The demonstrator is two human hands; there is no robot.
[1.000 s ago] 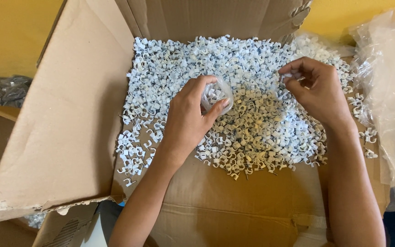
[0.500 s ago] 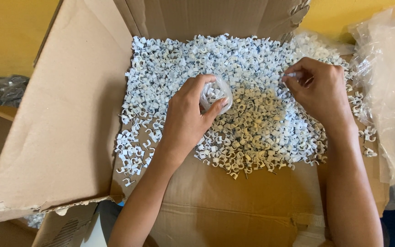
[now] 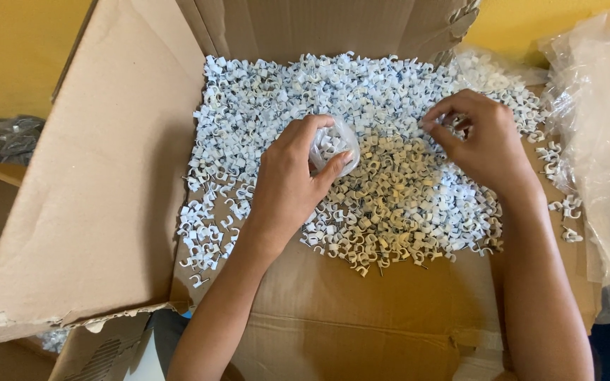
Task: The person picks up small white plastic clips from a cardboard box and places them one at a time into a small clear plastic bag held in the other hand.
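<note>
White and cream plastic cable clips (image 3: pixel 390 204) lie in one broad heap, far too many for us to count, spread over the floor of one opened cardboard box (image 3: pixel 107 197); the whiter ones lie to the far and left side, the cream ones nearer the middle and front. We count two hands, both the person's own. Our left hand (image 3: pixel 287 187) curls around one small clear plastic bag (image 3: pixel 333 144), thumb on one side and fingers on the other, closed on it; the bag holds a few clips and sits just above the heap, near its centre. Our right hand (image 3: pixel 478 141) rests on the clips to the right of the bag, its fingertips (image 3: pixel 432 127) drawn together in a pinch among the clips; whether a clip sits between them we cannot tell. One crumpled sheet of clear plastic (image 3: pixel 601 141) lies at the right edge of the box; one dark pile (image 3: pixel 1 141) shows beyond the left flap, too blurred to name.

Against the frame of a second ago, the left hand and bag have kept their place; the right hand's fingers have drawn lower and closer onto the heap, the thumb and forefinger now tighter together.
</note>
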